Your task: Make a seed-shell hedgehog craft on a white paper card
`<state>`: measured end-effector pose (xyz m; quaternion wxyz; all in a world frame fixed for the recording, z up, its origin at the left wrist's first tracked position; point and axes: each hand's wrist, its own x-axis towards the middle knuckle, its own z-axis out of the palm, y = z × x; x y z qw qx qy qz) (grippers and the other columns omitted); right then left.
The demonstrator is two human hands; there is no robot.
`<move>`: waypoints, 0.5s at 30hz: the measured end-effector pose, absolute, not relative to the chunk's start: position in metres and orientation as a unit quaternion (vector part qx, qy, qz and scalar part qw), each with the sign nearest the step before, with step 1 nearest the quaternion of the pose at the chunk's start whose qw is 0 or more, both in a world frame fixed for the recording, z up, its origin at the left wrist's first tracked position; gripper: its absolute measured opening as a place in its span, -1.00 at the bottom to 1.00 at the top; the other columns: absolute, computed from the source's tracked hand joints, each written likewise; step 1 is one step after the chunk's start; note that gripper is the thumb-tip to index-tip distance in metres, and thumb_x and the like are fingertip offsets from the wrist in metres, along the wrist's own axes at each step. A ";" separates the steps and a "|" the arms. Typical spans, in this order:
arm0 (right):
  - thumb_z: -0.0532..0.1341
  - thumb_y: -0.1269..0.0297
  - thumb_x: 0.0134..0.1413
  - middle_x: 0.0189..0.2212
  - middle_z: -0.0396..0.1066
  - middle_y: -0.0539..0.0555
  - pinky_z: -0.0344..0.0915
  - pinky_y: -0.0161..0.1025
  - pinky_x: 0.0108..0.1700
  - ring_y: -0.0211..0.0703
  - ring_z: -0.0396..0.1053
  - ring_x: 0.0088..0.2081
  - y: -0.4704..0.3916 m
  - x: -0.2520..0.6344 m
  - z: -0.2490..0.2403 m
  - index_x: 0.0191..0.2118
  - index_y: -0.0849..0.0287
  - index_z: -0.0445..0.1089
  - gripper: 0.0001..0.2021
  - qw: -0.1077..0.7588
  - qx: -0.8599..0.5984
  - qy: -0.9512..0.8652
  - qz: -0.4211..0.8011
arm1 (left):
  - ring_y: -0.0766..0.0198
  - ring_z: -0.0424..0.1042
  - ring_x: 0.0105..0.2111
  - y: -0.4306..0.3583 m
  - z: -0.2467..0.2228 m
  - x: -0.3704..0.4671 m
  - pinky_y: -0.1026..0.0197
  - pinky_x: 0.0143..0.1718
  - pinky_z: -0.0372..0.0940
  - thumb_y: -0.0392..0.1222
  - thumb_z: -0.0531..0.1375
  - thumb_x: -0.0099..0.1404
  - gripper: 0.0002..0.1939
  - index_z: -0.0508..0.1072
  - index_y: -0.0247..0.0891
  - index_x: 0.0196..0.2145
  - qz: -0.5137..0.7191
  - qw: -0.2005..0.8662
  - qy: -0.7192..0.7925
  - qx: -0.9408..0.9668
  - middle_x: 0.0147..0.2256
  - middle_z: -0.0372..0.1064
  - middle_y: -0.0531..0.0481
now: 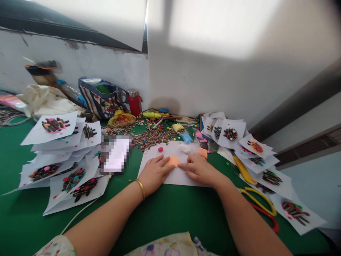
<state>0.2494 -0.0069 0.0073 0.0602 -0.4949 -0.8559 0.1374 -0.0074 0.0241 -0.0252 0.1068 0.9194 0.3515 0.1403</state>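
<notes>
A flattened piece of orange modelling clay [173,161] lies on a white sheet of paper [149,160] in front of me. My left hand [156,173] rests on the paper, fingers stretched out, their tips at the clay's left edge. From the other side, my right hand [201,170] touches the lower right edge of the clay with an extended index finger. A small red clay ball [160,149] sits at the paper's upper left. White clay [184,148] and a packet of orange clay [201,153] lie by the right hand.
Sunflower seeds [151,137] are strewn behind the paper, near a blue clay block [186,138]. Stacked seed-picture sheets [66,147] stand left, more sheets [257,160] right. Scissors [259,202] and a yellow-handled tool [243,170] lie right. A red flask [134,103] and striped bag [102,97] stand behind.
</notes>
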 end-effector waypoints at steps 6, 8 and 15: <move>0.15 0.23 0.21 -0.15 0.28 0.11 0.15 -0.11 -0.01 -0.08 0.24 -0.13 -0.006 0.251 0.005 0.22 -0.14 0.27 -0.54 0.059 -0.487 -0.857 0.155 | -0.04 0.15 0.23 0.023 -0.026 -0.008 -0.17 0.17 0.14 -0.18 0.08 0.37 -0.56 0.31 0.11 0.17 0.141 0.113 0.351 0.919 0.23 0.21 -0.03; 0.14 0.24 0.21 -0.16 0.27 0.10 0.15 -0.11 -0.01 -0.07 0.24 -0.12 -0.006 0.251 0.005 0.22 -0.13 0.26 -0.54 0.052 -0.491 -0.856 0.154 | -0.05 0.14 0.24 0.022 -0.025 -0.008 -0.17 0.17 0.13 -0.18 0.07 0.38 -0.56 0.30 0.07 0.19 0.134 0.107 0.353 0.920 0.24 0.20 -0.04; 0.12 0.25 0.23 -0.10 0.30 0.14 0.14 -0.11 0.01 -0.07 0.24 -0.08 -0.007 0.244 0.003 0.27 0.01 0.21 -0.51 0.073 -0.514 -0.841 0.153 | -0.05 0.12 0.25 0.022 -0.026 -0.007 -0.17 0.17 0.12 -0.14 0.06 0.39 -0.58 0.31 0.08 0.18 0.131 0.103 0.359 0.918 0.24 0.20 -0.03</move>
